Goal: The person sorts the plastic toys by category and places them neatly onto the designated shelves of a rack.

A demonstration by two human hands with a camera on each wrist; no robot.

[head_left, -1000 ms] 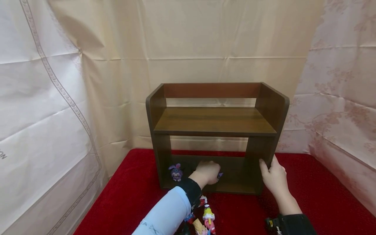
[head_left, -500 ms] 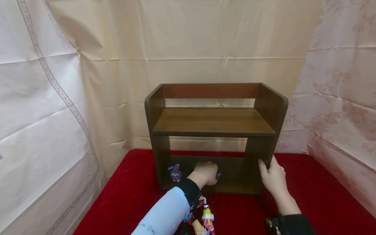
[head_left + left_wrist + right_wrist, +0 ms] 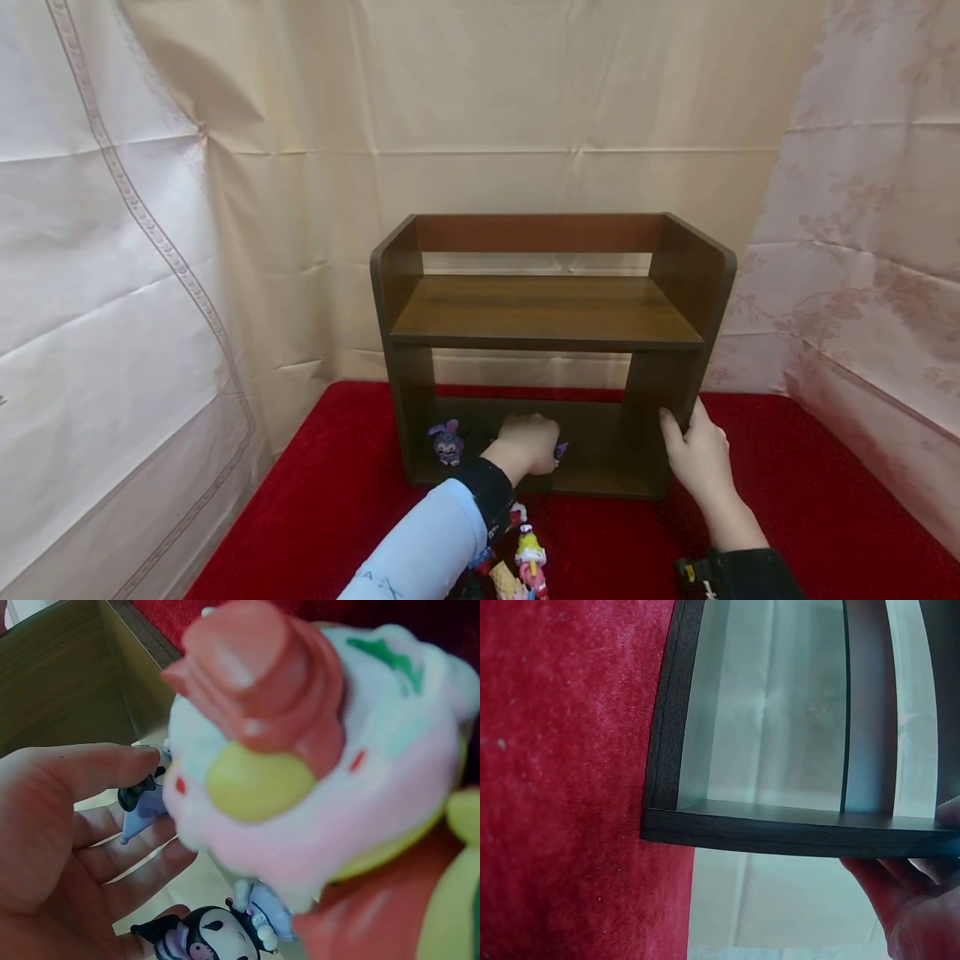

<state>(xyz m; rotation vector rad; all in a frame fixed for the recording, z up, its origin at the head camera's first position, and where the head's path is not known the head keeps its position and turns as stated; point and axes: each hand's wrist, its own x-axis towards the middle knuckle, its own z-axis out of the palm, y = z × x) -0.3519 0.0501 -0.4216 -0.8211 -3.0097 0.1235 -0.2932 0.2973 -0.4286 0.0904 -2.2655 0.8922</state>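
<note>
Pinching a black-and-purple figurine [image 3: 149,802] inside the bookshelf's [image 3: 547,308] lower compartment [image 3: 600,477], the left hand [image 3: 527,442] curls loosely; the right hand [image 3: 703,458] grips the bookshelf's right panel [image 3: 693,275]. Probably light, slick plastic; best held by its body.

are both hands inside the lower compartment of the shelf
No, only the left hand reaches into the lower compartment, while the right hand grips the right side panel.
</note>
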